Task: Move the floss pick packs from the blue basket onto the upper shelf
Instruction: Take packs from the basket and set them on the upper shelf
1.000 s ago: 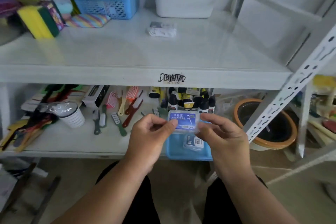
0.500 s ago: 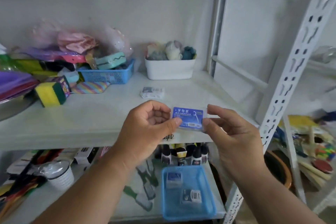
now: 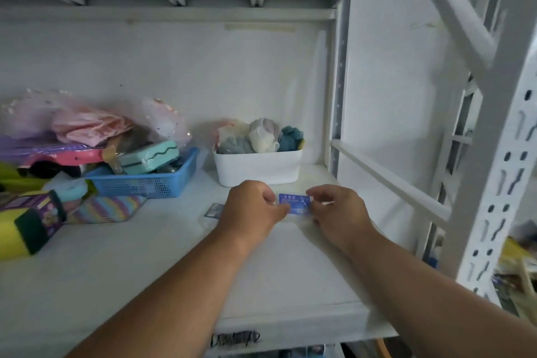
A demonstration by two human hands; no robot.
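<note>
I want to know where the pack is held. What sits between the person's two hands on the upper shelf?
The head view shows the blue floss pick pack between the left hand and right hand, each pinching one end.

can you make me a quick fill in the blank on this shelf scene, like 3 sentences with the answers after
1. Both hands, left hand and right hand, pinch a ____ labelled floss pick pack.
2. The pack is held just in front of the ____ tub on the upper shelf.
3. Left of that tub stands a perforated basket coloured ____.

Missing words: blue; white; blue
</note>
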